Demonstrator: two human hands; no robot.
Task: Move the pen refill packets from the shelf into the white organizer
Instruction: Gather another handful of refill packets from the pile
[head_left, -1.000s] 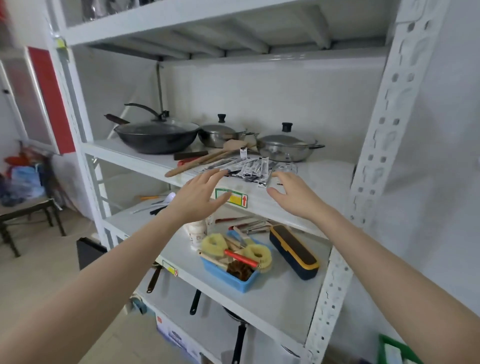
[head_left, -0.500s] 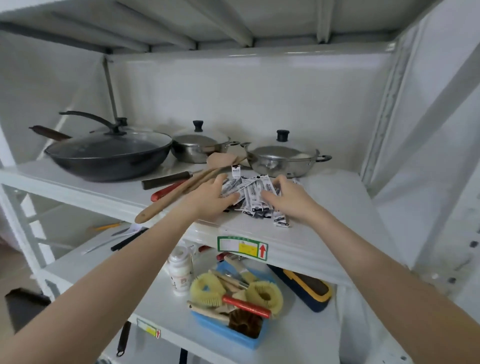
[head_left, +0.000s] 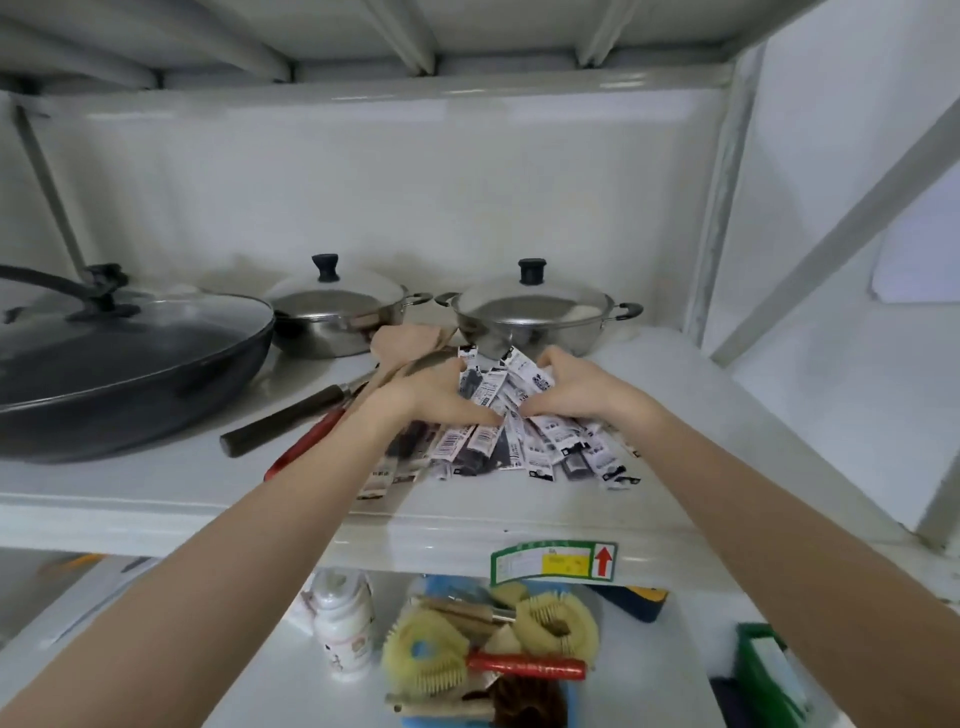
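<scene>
A heap of several pen refill packets (head_left: 524, 441), black and white with barcodes, lies on the white metal shelf (head_left: 208, 483) in front of two steel pots. My left hand (head_left: 431, 392) curls around the left side of the heap. From the right, my right hand (head_left: 566, 384) cups the heap, thumbs almost meeting at the front. Both hands press packets together between them; some packets stick up between the fingers, others fan out loose toward the shelf's front edge. No white organizer is in view.
A black lidded wok (head_left: 114, 353) sits at the left, two lidded steel pots (head_left: 337, 312) (head_left: 535, 312) at the back. Wooden and red-handled utensils (head_left: 311, 421) lie beside my left hand. The shelf below holds a white bottle (head_left: 345, 629) and a blue bin of brushes (head_left: 488, 649).
My view came closer to the shelf. Both hands went from hovering open before the shelf edge to reaching onto it and closing around the heap of packets.
</scene>
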